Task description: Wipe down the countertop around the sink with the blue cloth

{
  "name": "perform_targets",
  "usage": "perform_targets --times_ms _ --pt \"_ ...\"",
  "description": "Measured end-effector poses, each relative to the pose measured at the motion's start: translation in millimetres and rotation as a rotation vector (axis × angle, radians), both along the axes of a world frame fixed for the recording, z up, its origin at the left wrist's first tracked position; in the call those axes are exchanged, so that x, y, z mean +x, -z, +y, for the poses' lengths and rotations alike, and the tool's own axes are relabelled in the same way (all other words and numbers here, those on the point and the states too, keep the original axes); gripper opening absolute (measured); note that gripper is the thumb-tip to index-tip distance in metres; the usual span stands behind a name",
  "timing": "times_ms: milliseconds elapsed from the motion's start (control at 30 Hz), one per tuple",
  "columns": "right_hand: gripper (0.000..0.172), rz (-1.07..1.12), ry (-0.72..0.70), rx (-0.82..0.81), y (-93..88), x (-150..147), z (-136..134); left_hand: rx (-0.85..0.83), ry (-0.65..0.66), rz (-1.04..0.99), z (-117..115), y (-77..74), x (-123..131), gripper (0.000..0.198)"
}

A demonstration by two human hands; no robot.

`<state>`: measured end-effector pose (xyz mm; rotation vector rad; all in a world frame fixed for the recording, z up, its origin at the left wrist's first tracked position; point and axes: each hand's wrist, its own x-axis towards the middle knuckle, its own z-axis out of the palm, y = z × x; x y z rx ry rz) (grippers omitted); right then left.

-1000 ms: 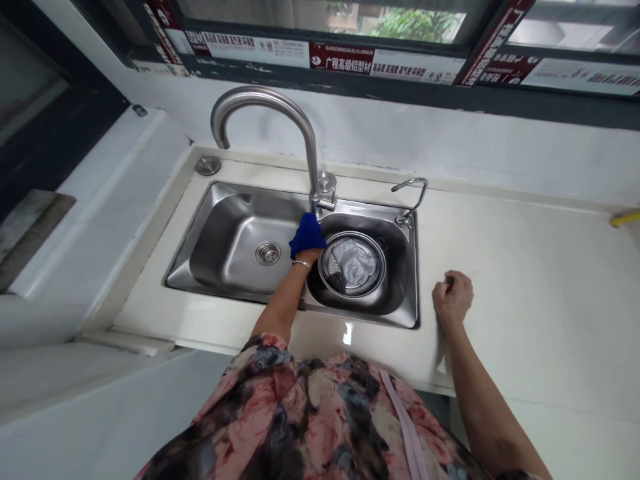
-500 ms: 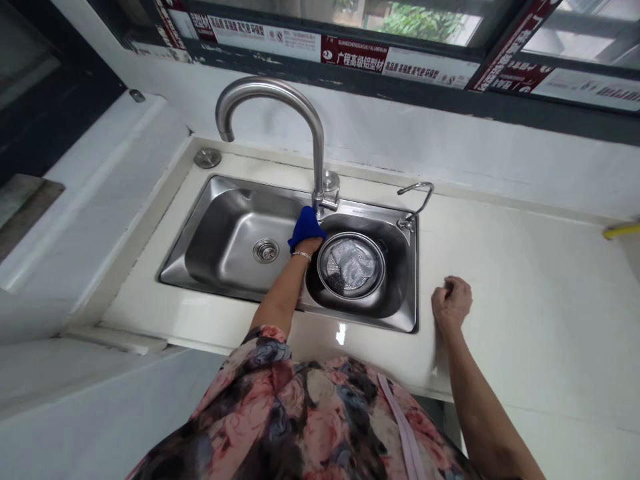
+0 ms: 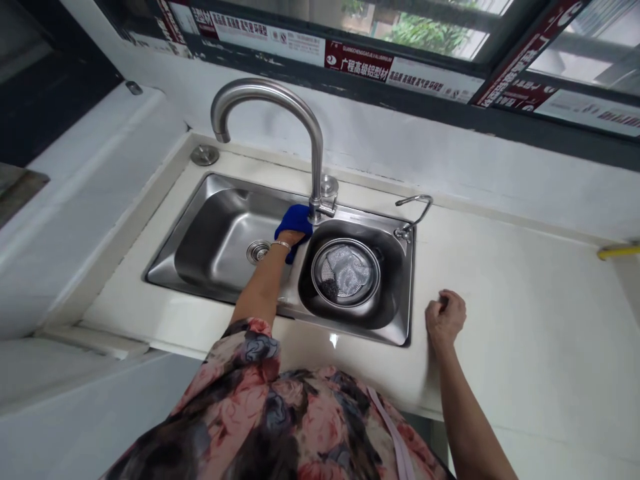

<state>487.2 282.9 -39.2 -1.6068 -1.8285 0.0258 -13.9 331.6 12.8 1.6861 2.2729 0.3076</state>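
Observation:
My left hand [image 3: 293, 238] grips a blue cloth [image 3: 295, 219] at the back of the divider between the two bowls of the steel sink [image 3: 173, 267], close to the base of the tall curved faucet [image 3: 316, 153]. The cloth covers most of the fingers, and part of it hangs down beside the wrist. My right hand [image 3: 447, 317] rests on the pale countertop [image 3: 515, 320] to the right of the sink, its fingers curled with nothing visible in them. In the right bowl sits a round metal strainer basin [image 3: 371, 293] with grey mesh cloths [image 3: 347, 267] and a dark scouring pad [image 3: 329, 289] inside.
A small thin tap [image 3: 423, 212] stands at the sink's back right corner. One round metal lid [image 3: 205, 155] lies behind the left bowl. The left bowl has a drain [image 3: 257, 251]. A yellow pipe [image 3: 620, 252] juts in at the far right, and a window frame [image 3: 295, 67] runs along the back wall.
My left hand has slid the blue cloth a little to the left, by the faucet base, and the cloth is spread differently. The view has shifted slightly. My right hand stays on the countertop.

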Motion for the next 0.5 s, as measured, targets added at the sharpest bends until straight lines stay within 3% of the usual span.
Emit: perform_targets --times_ms 200,500 --pt "0.031 -0.016 -0.024 0.019 4.4 5.8 1.2 0.018 0.117 0.019 -0.3 17.0 -12.8 0.025" --pt "0.033 -0.014 -0.006 -0.016 0.7 4.5 -0.8 0.091 0.137 -0.007 -4.5 48.0 -22.0 0.046"
